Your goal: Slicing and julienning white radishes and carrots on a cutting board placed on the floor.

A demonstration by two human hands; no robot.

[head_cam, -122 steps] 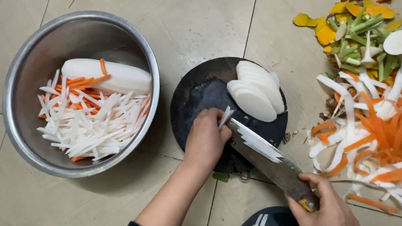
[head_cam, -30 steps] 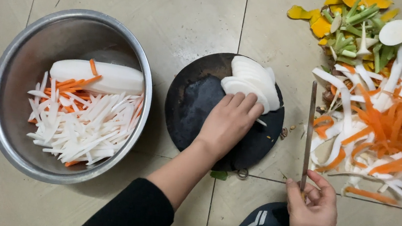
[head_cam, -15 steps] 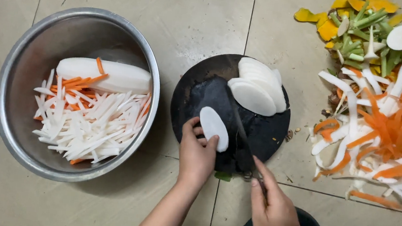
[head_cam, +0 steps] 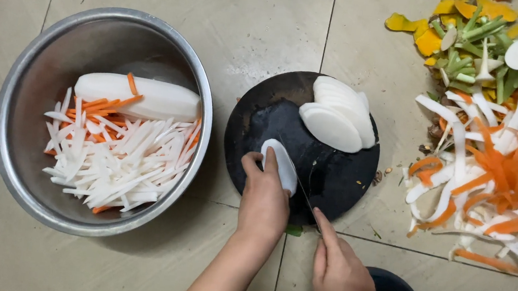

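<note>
A round dark cutting board [head_cam: 338, 178] lies on the tiled floor. My left hand [head_cam: 263, 196] presses a white radish slice [head_cam: 280, 165] flat at the board's near left. My right hand [head_cam: 341, 274] grips a knife [head_cam: 306, 197] seen edge-on, its blade set against the right side of that slice. A fanned stack of white radish slices [head_cam: 337, 118] rests at the board's far side.
A steel bowl [head_cam: 31, 79] at left holds white and orange vegetable strips and a peeled radish half [head_cam: 149, 98]. Carrot and radish peelings [head_cam: 496, 181] and green and yellow scraps [head_cam: 472, 39] cover the floor at right.
My left hand took one slice from the stack and laid it at the board's near left. My right hand brought the knife from the right of the board onto that slice.
</note>
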